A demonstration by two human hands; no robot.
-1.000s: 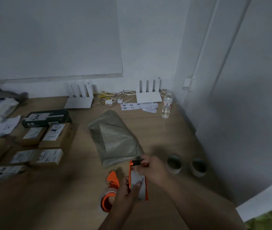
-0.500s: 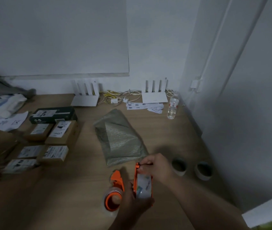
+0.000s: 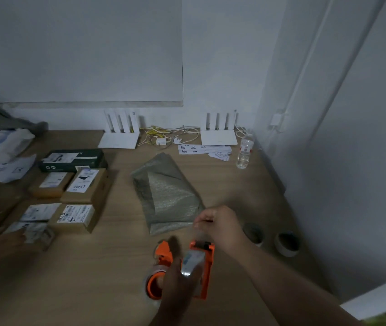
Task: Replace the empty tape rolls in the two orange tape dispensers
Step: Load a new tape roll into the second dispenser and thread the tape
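Boxes [image 3: 81,184] are stacked at left on the counter [image 3: 116,267]. A lying dispenser [image 3: 162,255] is seen just beside the held dispenser [image 3: 207,264], which is gripped by the left hand [image 3: 176,285]. Its tape [image 3: 190,260] is pinched above by the right hand [image 3: 220,225]. Threading seems in hand, and a straight pull over the cutter [image 3: 202,244] is called for next. Empty rolls [image 3: 254,232] are set near the wall [image 3: 352,184].

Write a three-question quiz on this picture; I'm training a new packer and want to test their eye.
1. True or false: the left hand holds an orange tape dispenser.
2. The right hand pinches: A) a tape end, B) a water bottle, C) a router?
3. How many empty tape rolls stand on the table right of the hands?
Key: 1 true; 2 A; 3 two.
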